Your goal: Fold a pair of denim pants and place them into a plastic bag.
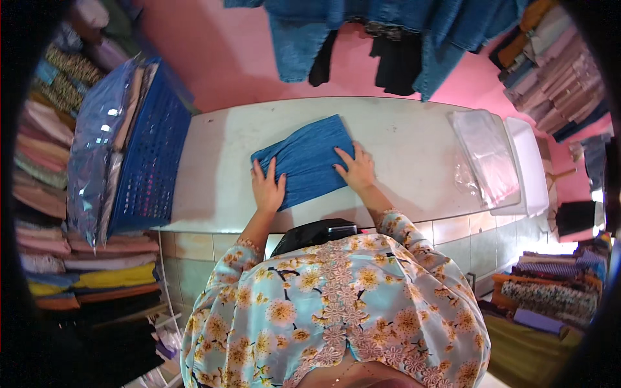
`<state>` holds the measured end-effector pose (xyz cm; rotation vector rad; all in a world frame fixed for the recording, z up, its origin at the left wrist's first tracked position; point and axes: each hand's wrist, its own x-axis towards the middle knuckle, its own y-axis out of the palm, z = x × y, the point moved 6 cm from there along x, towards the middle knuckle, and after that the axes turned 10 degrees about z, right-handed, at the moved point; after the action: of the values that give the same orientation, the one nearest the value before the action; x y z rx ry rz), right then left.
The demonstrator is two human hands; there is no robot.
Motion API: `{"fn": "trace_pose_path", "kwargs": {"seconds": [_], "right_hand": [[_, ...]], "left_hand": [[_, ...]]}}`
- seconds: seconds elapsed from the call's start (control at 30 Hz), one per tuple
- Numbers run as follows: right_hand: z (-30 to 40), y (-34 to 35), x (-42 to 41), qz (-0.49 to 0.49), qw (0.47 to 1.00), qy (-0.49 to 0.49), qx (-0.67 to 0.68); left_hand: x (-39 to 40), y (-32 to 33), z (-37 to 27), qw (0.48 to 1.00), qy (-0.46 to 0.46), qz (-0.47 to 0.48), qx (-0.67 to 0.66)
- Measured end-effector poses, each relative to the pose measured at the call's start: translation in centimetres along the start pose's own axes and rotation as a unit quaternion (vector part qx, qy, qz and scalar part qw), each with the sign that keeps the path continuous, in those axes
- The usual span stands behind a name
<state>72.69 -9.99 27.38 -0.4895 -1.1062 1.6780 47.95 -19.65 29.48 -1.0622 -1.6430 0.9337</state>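
A folded blue denim-like cloth (pixel 310 162) lies slightly askew on the white table (pixel 407 145), with creases running across it. My left hand (pixel 268 186) rests on its left end, fingers spread, over the gathered part. On its right edge lies my right hand (pixel 358 167), palm down, with the thumb and fingers apart. Neither hand is closed around the cloth. Whether it is a whole garment cannot be told from this view.
A blue plastic basket (pixel 157 145) with plastic-wrapped clothes stands at the table's left end. Clear plastic bags (pixel 485 155) lie at the right, beside a white plastic tub (pixel 529 167). Denim garments (pixel 301 48) hang beyond the far edge. Folded fabrics (pixel 116 276) are stacked at the sides.
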Motion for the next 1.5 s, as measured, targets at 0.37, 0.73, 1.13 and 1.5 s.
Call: {"fn": "trace_pose_path", "kwargs": {"seconds": [0.37, 0.73, 1.13, 1.5], "right_hand": [[-6.5, -1.0, -1.7, 0.042, 0.971, -0.019, 0.233], [-32.7, -16.3, -6.8, -0.219, 0.935, 0.161, 0.229], [-41.8, -17.9, -7.4, -0.175, 0.960, 0.189, -0.109], [-42.6, -18.4, -7.1, -0.178, 0.958, 0.219, -0.051]], "left_hand": [[-0.7, 1.6, -3.2, 0.996, -0.045, 0.057, 0.045], [1.0, 9.4, -19.1, 0.987, 0.059, 0.146, -0.032], [-3.7, 8.1, -13.0, 0.998, -0.068, 0.004, 0.003], [-9.6, 6.7, -7.4, 0.937, -0.285, 0.054, 0.193]]}}
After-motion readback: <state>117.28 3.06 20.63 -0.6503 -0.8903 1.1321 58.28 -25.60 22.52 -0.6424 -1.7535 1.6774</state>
